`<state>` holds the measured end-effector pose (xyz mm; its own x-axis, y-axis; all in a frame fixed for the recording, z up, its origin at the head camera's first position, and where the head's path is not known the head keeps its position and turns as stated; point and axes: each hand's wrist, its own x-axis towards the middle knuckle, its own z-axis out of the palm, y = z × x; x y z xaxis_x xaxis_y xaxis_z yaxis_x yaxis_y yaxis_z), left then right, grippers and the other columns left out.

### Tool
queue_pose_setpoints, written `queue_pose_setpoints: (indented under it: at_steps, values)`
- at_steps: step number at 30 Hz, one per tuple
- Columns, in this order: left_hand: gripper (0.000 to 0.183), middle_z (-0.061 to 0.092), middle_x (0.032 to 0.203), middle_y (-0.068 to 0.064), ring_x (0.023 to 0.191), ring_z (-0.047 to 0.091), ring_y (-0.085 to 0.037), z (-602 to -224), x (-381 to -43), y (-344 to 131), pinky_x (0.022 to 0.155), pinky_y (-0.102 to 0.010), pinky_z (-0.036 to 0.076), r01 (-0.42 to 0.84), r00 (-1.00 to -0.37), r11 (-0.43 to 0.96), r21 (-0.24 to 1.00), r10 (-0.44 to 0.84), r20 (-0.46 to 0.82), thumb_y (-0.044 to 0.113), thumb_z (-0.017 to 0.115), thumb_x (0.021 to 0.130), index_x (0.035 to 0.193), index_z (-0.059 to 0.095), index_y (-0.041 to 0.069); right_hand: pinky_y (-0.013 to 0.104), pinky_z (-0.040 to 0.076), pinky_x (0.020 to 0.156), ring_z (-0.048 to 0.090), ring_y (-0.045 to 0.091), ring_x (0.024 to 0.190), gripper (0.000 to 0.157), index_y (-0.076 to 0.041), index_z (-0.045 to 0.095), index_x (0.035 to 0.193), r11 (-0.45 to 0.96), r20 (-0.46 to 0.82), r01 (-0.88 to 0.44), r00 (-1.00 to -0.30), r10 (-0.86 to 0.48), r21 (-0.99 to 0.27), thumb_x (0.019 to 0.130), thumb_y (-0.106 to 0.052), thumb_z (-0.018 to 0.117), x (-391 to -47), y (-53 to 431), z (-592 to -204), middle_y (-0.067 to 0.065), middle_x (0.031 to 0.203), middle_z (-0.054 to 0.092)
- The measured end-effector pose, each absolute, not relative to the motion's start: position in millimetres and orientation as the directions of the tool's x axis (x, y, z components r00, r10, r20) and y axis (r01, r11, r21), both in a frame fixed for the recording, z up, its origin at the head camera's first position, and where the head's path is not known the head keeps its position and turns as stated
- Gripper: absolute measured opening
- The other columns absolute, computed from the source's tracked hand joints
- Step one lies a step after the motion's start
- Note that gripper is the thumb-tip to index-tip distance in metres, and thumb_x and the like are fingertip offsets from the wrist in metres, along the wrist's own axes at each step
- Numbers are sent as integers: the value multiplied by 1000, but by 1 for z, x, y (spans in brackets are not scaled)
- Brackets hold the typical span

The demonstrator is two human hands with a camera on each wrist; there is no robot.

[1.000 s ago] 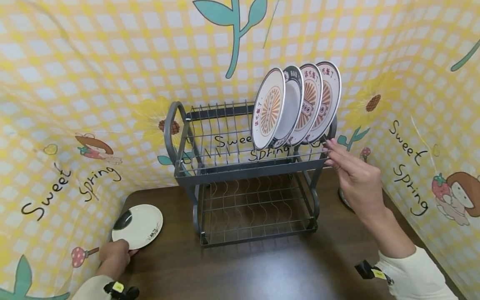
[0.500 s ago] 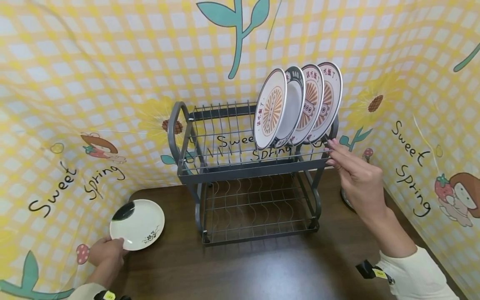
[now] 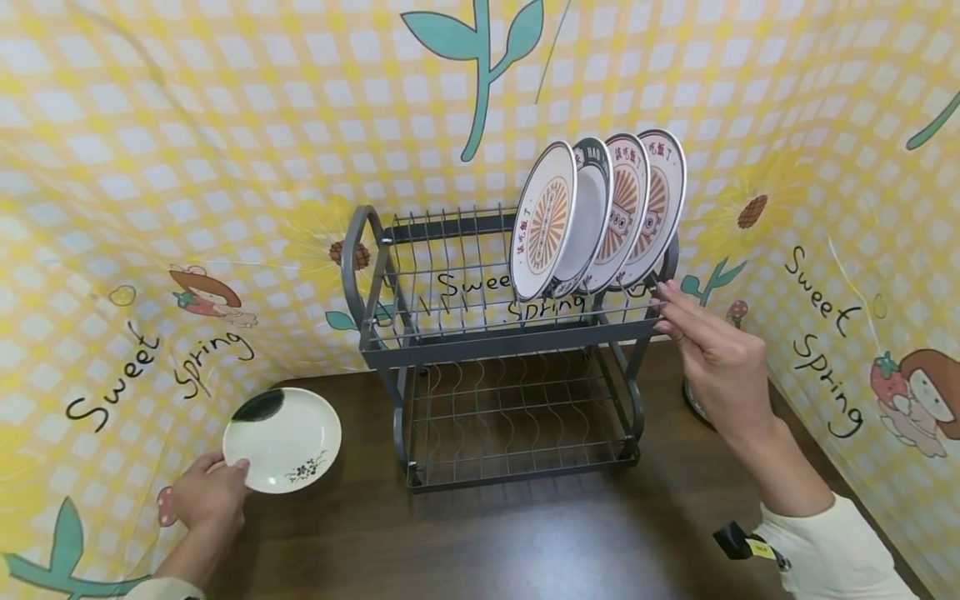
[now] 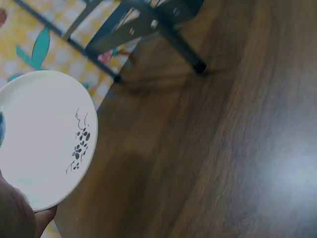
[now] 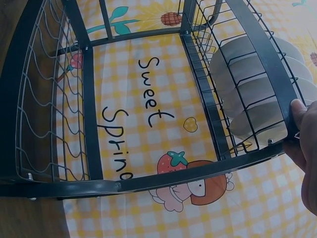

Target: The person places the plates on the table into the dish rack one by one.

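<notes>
My left hand grips the near left edge of a white plate, its thumb over the rim. A dark patch and a small black flower sprig mark this plate; its shadow falls on the table in the left wrist view. To its right stands a two-tier dark grey dish rack. With its fingertips, my right hand pinches the front right corner of the upper tier, as the right wrist view of the hand confirms. Several patterned plates stand on edge in that tier's right half.
Below, the rack's lower tier has wavy wire dividers. A round dish edge shows partly behind my right wrist. The brown wooden table is bordered at the back and sides by yellow checked cloth.
My left hand has raised the white plate slightly and moved it away from me and a little right, turning its face more into view. The right hand keeps its hold on the rack.
</notes>
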<state>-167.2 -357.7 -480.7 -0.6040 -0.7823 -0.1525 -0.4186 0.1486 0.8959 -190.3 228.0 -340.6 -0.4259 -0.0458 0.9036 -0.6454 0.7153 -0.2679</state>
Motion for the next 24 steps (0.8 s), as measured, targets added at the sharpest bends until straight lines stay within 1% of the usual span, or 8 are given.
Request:
queue_pose_setpoints:
  at_steps: [3, 6, 8, 10, 13, 16, 18, 24]
  values:
    - [45, 71, 82, -17, 49, 54, 3, -470, -161, -345, 43, -19, 52, -396, -643, 204, 895, -758, -112, -5, 64, 83, 126, 55, -11, 14, 47, 97, 66, 22, 110, 34, -4, 75, 105, 709, 900, -652, -433, -57, -269, 72, 5, 77, -191, 230, -343, 8, 117, 69]
    - [43, 69, 101, -24, 52, 56, 3, -456, -158, -330, 44, -21, 54, -384, -660, 209, 900, -743, -109, -4, 64, 85, 126, 54, -11, 14, 48, 96, 66, 22, 111, 34, -5, 74, 106, 702, 898, -657, -437, -57, -275, 73, 4, 77, -191, 230, -343, 7, 118, 68]
    - [42, 69, 99, -20, 55, 58, 4, -446, -156, -322, 47, -21, 55, -356, -670, 172, 918, -732, -123, -4, 63, 86, 126, 53, -10, 14, 48, 96, 66, 21, 111, 33, -5, 74, 106, 699, 897, -659, -438, -55, -279, 74, 3, 76, -191, 230, -342, 7, 118, 68]
    - [40, 68, 84, -3, 57, 59, 4, -437, -153, -315, 48, -21, 56, -337, -676, 139, 931, -724, -137, -4, 64, 86, 125, 54, -9, 14, 48, 96, 66, 21, 111, 32, -5, 75, 105, 693, 897, -662, -438, -50, -285, 74, 3, 77, -192, 231, -343, 8, 117, 68]
    - [36, 67, 79, 6, 61, 61, 6, -425, -147, -303, 53, -20, 58, -299, -703, 130, 945, -700, -126, -5, 64, 86, 121, 55, -8, 14, 47, 96, 65, 21, 111, 33, -7, 74, 107, 694, 896, -661, -441, -53, -284, 75, 2, 76, -191, 231, -343, 7, 118, 68]
    - [36, 72, 96, -9, 64, 62, 7, -413, -141, -287, 57, -20, 59, -259, -747, 153, 954, -658, -97, -4, 64, 87, 121, 55, -10, 14, 47, 96, 65, 21, 111, 34, -7, 74, 107, 695, 894, -659, -445, -51, -288, 75, 3, 76, -191, 231, -343, 7, 118, 68]
    - [36, 72, 97, -11, 65, 64, 6, -405, -137, -275, 59, -19, 59, -231, -770, 152, 961, -632, -85, -4, 64, 87, 121, 55, -10, 13, 47, 96, 65, 21, 111, 34, -7, 74, 107, 699, 893, -655, -447, -52, -287, 75, 3, 76, -191, 231, -343, 7, 118, 68]
    - [24, 71, 77, 12, 67, 66, 6, -388, -123, -242, 62, -15, 57, -112, -819, 310, 944, -567, 89, -2, 69, 84, 107, 65, -6, 12, 47, 96, 65, 20, 112, 35, -6, 74, 107, 709, 887, -646, -457, -64, -282, 73, 4, 77, -190, 232, -342, 7, 119, 68]
